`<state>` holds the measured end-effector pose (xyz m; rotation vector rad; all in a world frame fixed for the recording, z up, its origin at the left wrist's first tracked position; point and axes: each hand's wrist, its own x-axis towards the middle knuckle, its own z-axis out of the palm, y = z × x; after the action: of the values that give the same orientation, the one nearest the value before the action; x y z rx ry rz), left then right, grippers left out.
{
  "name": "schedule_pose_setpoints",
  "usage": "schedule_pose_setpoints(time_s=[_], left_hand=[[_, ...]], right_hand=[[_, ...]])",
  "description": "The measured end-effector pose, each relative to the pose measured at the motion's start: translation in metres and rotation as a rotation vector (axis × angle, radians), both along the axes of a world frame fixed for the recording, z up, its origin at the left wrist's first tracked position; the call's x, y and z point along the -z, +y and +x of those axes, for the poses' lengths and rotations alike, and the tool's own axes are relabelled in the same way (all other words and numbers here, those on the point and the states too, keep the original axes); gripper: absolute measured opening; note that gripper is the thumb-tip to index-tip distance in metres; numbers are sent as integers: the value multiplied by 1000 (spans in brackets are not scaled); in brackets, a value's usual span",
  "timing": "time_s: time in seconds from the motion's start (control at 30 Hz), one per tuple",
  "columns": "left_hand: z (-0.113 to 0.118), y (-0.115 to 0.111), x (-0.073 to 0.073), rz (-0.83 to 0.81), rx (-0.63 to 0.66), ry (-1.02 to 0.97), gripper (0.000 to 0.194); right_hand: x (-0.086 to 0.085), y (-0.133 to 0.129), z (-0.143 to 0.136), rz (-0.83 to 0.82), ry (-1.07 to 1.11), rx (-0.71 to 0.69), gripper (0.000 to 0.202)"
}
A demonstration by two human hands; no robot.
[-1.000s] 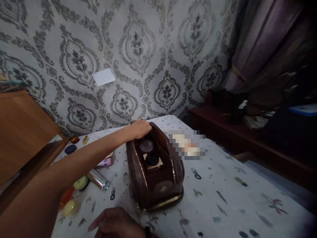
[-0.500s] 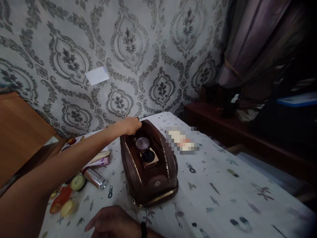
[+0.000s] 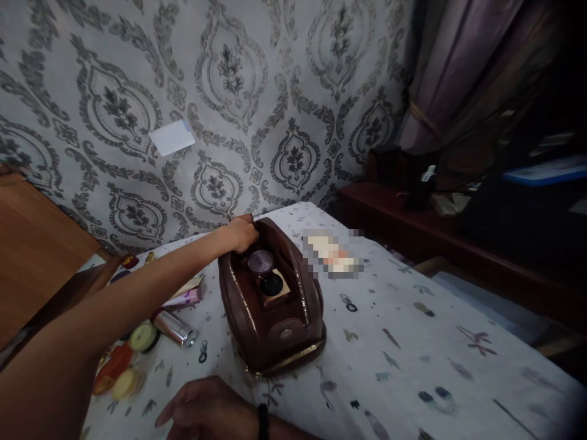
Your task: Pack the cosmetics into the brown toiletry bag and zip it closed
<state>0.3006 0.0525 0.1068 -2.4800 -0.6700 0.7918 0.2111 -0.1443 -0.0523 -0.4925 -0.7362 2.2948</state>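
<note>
My left hand (image 3: 243, 234) reaches across to the far end of a brown leather toiletry bag (image 3: 243, 327). Its fingers are curled over the bag's far left rim, their tips hidden inside. The bag's zipped mouth gapes wide. Inside lie a round clear-lidded jar (image 3: 261, 263) and a square cream-coloured box (image 3: 280, 288) with a round black lid or disc (image 3: 271, 283) on it. My right hand (image 3: 206, 408), with a black band at the wrist, rests near the front of the table, fingers loosely bent and apart, holding nothing.
Left of the bag lie a silver tube (image 3: 175, 328), a pink-and-white packet (image 3: 184, 297), a greenish-yellow jar (image 3: 143, 337), an orange item (image 3: 114, 368) and a pale yellow jar (image 3: 127, 383). A pixelated item (image 3: 334, 253) sits at right on the patterned cloth (image 3: 394, 379). Beyond is a patterned wall.
My left hand has dipped slightly lower at the far rim of the bag. The whole view has shifted a little; my right hand and the items stay in place.
</note>
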Motion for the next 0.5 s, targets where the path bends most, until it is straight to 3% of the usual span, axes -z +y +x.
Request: schedule_pose_setpoints(time_s=[0.2, 0.5], left_hand=[[-3, 4, 9, 34, 47, -26, 21], [-8, 21, 25, 10, 105, -105, 16]], right_hand=[[7, 0, -3, 36, 38, 9, 45], [0, -1, 0, 57, 23, 1, 47]])
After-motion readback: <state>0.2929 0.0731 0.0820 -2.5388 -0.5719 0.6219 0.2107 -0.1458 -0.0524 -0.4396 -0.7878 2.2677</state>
